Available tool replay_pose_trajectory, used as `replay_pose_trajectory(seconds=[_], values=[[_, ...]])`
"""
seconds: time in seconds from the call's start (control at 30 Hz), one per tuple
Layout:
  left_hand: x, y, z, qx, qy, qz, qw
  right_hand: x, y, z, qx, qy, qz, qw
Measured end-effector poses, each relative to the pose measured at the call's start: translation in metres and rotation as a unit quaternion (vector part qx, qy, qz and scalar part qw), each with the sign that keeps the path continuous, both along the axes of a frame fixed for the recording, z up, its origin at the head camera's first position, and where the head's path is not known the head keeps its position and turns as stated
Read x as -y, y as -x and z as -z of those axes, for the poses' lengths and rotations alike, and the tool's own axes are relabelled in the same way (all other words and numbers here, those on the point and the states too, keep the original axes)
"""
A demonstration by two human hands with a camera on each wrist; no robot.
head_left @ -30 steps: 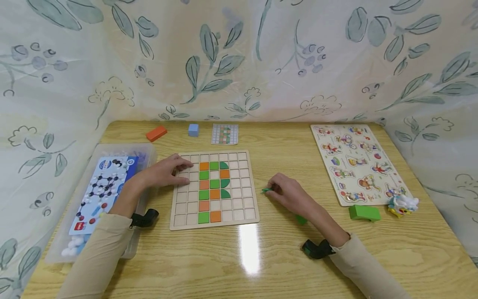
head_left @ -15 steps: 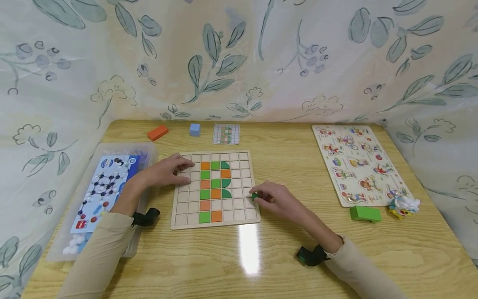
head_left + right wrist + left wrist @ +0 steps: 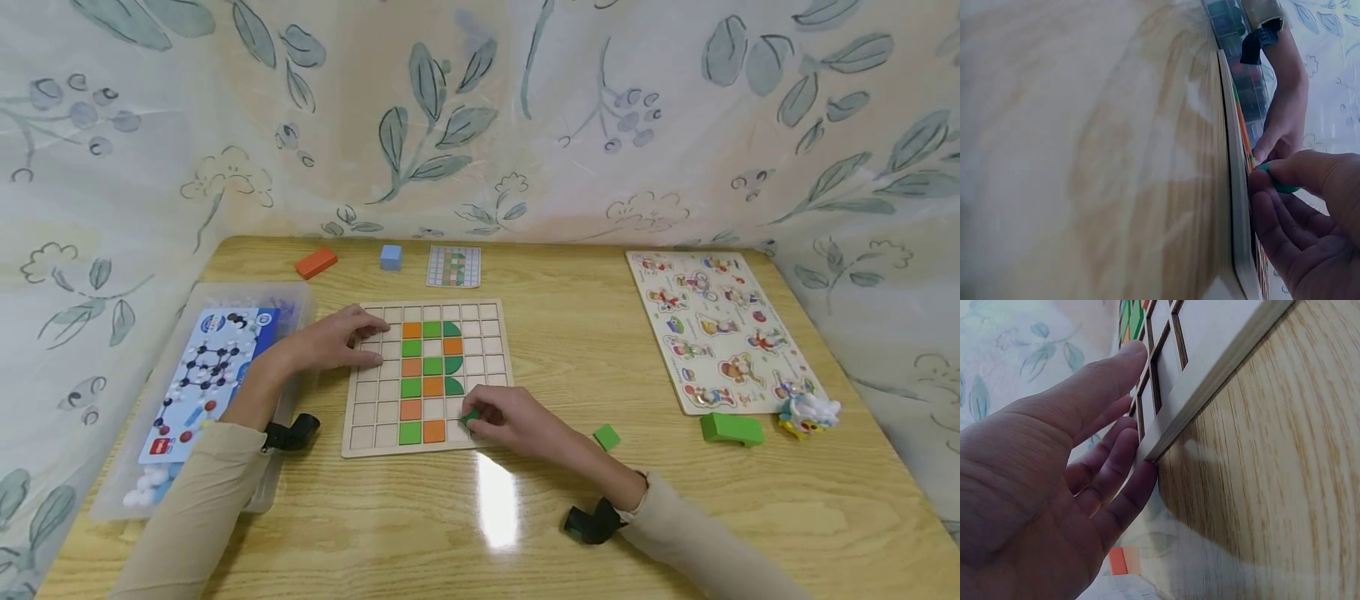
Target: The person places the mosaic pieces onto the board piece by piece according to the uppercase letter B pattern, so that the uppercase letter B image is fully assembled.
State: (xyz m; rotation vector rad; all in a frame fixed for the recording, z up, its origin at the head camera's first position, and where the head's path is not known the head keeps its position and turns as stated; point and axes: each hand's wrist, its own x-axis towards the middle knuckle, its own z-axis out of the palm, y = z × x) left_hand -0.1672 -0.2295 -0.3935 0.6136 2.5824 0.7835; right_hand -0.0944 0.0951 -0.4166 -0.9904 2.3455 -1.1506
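Note:
A wooden grid board [image 3: 491, 345] lies mid-table, with orange, light green and dark green tiles in its middle columns. My left hand [image 3: 334, 340] rests at the board's left edge, fingers loosely bent. In the left wrist view, the fingertips [image 3: 1145, 478] of that hand touch the board's rim and its thumb reaches over the cells. Over the board's lower right part, my right hand [image 3: 517, 422] pinches a dark green tile [image 3: 1285, 186] between thumb and index finger. Its fingers partly hide the tile's shape. Behind the right forearm a light green square tile [image 3: 607, 437] lies on the table.
A pattern card [image 3: 453, 267], a blue cube [image 3: 391, 257] and a red block [image 3: 316, 263] sit along the back. On the left is a clear plastic box [image 3: 262, 492]. A picture puzzle board [image 3: 693, 304], green block [image 3: 732, 428] and small toy [image 3: 810, 412] are at right.
My right hand has carried the dark green tile leftward from the table beside the board to over its lower cells. The light green square tile is now fully uncovered. My left hand stays put.

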Motion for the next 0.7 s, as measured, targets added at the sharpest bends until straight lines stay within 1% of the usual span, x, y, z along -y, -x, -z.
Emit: replay_pose_trajectory(seconds=[0.17,0.4,0.7], values=[[-0.0002,0.0001,0.0001,0.0,0.004,0.002,1.0,0.0072,-0.004,-0.0017,0.011,-0.012,-0.004,1.0],[0.0002,0.0003,0.0006,-0.006,0.005,0.005,1.0,0.0105,-0.0063,-0.0053,-0.001,-0.031,-0.012,0.999],[0.0003,-0.0004,-0.0003,-0.008,0.004,0.004,0.9999,0.0105,-0.0067,-0.0042,-0.01,-0.056,-0.005,0.998]])
